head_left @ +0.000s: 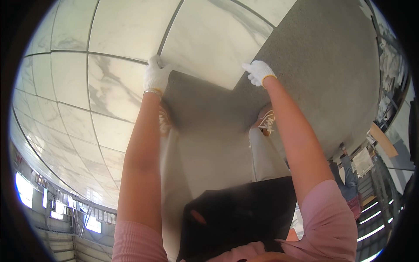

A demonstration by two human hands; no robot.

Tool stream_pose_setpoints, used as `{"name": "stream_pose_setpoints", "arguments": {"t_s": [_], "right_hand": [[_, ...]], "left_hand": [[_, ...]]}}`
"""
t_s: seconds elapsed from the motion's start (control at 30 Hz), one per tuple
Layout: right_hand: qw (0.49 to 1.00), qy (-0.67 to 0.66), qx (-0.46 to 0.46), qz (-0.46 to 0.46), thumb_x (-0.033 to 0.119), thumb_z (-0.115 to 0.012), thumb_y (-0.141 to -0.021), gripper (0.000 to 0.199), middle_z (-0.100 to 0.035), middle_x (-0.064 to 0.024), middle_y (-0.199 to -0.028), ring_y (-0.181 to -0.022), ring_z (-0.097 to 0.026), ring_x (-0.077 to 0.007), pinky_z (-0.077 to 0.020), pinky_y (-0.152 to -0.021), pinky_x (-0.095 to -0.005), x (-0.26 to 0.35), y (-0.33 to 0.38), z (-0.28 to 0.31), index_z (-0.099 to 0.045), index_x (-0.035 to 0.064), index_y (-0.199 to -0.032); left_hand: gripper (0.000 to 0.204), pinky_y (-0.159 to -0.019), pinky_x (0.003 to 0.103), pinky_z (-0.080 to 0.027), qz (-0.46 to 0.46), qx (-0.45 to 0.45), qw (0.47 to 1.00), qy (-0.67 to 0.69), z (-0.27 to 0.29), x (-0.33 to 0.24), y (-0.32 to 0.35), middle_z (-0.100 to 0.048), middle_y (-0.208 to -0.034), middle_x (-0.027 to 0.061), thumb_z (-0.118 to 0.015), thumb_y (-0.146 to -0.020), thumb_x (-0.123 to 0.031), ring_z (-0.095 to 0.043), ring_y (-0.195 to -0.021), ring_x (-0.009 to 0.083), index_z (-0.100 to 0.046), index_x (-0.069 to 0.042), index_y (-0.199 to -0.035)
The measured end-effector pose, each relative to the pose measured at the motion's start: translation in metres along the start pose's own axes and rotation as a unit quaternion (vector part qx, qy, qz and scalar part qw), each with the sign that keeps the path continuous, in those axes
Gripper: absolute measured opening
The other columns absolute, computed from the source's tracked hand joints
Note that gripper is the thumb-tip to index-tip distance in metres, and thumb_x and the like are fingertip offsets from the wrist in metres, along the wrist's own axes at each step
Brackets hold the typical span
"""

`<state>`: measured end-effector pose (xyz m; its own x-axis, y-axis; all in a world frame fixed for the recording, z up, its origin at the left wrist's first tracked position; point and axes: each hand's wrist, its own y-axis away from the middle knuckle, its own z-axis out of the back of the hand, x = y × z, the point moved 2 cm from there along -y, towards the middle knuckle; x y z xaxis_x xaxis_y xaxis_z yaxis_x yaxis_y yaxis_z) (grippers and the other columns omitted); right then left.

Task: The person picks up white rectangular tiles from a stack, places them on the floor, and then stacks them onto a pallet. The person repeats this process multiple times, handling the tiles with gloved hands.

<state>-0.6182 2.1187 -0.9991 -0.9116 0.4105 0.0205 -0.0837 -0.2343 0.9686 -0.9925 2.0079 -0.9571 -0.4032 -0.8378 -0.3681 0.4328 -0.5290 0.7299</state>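
Note:
A white marble tile with faint grey veins lies flat on the grey floor in front of my feet. My left hand, in a white knit glove, grips the tile's near left corner, its fingertips at the dark gap beside the adjoining tile. On the opposite side, my right hand wears a similar glove with a yellow cuff. Its fingers are curled, with one digit touching the tile's right edge. What lies beneath the fingers is hidden.
Rows of laid marble tiles with dark gaps spread to the left. Grey floor extends right. My shoes stand between my arms. Stacked pale pieces line the right side; another person's legs show at lower right.

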Motion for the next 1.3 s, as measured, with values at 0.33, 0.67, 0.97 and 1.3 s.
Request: {"name": "stream_pose_setpoints", "arguments": {"t_s": [0.33,0.67,0.97,1.3], "right_hand": [[0.976,0.014,0.181,0.121,0.039,-0.063,-0.097,0.041,-0.071,-0.0150,-0.099,-0.081,-0.068,-0.0272,-0.0544,-0.069,-0.0390,-0.042,0.187,-0.101,-0.067,0.0012,-0.112],[0.957,-0.223,0.178,-0.046,0.036,-0.059,-0.099,0.029,-0.067,-0.0016,-0.073,-0.060,-0.063,-0.0203,-0.0508,-0.054,-0.0375,-0.035,0.390,-0.051,-0.069,0.0102,-0.090],[0.913,-0.405,0.049,0.015,0.037,-0.064,-0.097,0.032,-0.071,-0.0082,-0.087,-0.073,-0.070,-0.0169,-0.0556,-0.064,-0.0292,-0.054,0.604,0.015,-0.067,0.0069,-0.107],[0.913,-0.408,0.019,0.006,0.041,-0.064,-0.096,0.039,-0.073,-0.0067,-0.094,-0.077,-0.069,-0.0179,-0.0555,-0.070,-0.0326,-0.092,0.739,-0.113,-0.069,0.0067,-0.114]], "left_hand": [[0.061,-0.101,0.034,-0.047,0.212,0.037,0.956,0.199,0.042,0.070,0.174,-0.066,-0.131,0.0133,-0.067,-0.092,-0.032,-0.060,-0.122,0.0233,-0.054,-0.005,-0.146],[0.054,-0.055,0.023,-0.044,0.137,0.025,0.967,0.212,0.115,0.286,0.383,-0.062,-0.094,0.0017,-0.066,-0.092,-0.015,-0.055,-0.069,0.0060,-0.052,0.001,-0.142],[0.049,-0.062,0.027,-0.051,0.196,0.103,0.922,0.319,0.283,0.221,0.381,-0.065,-0.101,0.0034,-0.070,-0.095,-0.014,-0.063,-0.077,0.0124,-0.054,-0.006,-0.140],[0.045,-0.073,0.028,-0.055,0.032,0.117,0.927,0.354,0.439,0.160,0.346,-0.067,-0.105,0.0043,-0.068,-0.095,-0.019,-0.067,-0.086,0.0167,-0.056,-0.010,-0.138]]}}
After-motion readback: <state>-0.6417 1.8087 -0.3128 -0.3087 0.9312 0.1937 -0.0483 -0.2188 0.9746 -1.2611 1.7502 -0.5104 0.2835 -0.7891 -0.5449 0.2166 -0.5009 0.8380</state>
